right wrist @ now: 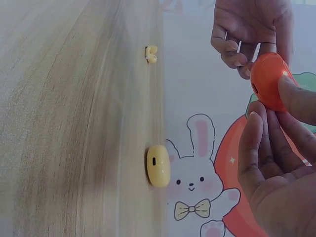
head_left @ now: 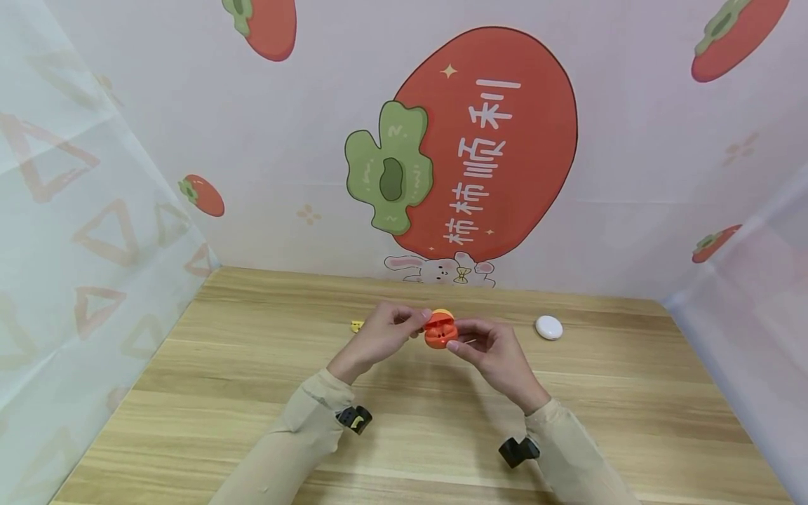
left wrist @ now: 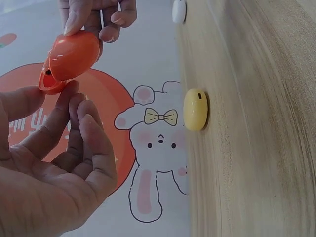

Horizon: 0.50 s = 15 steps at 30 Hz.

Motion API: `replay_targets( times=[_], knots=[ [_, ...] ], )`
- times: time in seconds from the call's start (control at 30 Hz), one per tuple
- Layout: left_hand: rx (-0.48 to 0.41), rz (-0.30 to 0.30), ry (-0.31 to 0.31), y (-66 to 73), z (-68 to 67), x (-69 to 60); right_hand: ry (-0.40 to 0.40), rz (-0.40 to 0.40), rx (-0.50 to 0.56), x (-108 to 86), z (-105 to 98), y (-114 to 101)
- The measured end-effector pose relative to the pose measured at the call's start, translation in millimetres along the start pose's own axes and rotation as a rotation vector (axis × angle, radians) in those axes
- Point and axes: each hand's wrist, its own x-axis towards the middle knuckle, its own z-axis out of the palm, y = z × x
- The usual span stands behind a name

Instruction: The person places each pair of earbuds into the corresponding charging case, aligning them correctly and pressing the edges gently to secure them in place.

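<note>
Left fingers [left wrist: 22, 103], right fingers [right wrist: 252, 140]: pinching orange case [head_left: 440, 337] | case: opened, between them

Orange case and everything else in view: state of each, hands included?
Orange case: lid open, held off the table; contents too small to tell
Yellow case: looks closed, on the table
White case: looks closed, on the table
Yellow earbuds: out of a case, on the table
Left hand: pinching the orange case
Right hand: gripping the orange case
</note>
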Motion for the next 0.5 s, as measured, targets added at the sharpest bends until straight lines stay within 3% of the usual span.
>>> replay_targets(
  times=[0.37,0.5],
  knots=[
    [-0.002,-0.005,-0.027,0.0,0.9,1.1,0.002,-0.014,0.008,-0.2,0.7,2.2],
    [0.031,0.036,-0.008,2.4,1.4,0.4,0.01,-0.008,0.003,-0.1,1.1,1.6]
  ],
)
